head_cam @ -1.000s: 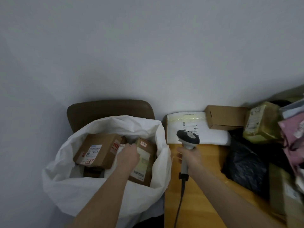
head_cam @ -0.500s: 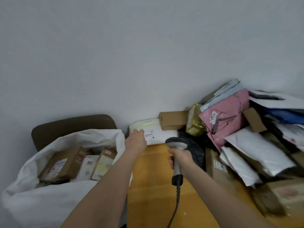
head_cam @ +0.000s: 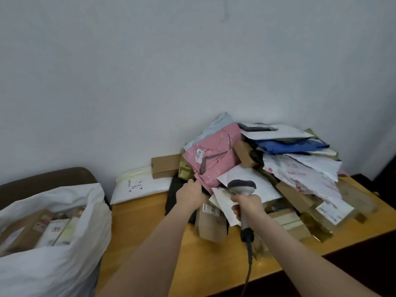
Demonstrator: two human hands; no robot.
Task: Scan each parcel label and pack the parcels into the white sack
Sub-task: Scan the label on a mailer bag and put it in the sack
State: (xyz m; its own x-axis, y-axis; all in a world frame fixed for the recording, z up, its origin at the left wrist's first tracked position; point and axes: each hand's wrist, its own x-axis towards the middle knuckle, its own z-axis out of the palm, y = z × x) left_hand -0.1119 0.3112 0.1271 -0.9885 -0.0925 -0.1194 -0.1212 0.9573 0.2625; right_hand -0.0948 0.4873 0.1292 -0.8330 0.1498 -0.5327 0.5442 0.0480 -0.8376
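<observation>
Left fingers [head_cam: 191, 182] now beside pink parcel [head_cam: 214, 159]

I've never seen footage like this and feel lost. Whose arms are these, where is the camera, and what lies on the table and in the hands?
No machine here: a person wears a camera on the head, looking down at their arms. Parcels lie heaped on the wooden table. The right hand grips a corded barcode scanner. The left hand reaches the heap's edge by a pink parcel; whether it grips anything is hidden. Left of the table stands the white sack, open, with boxes inside.
</observation>
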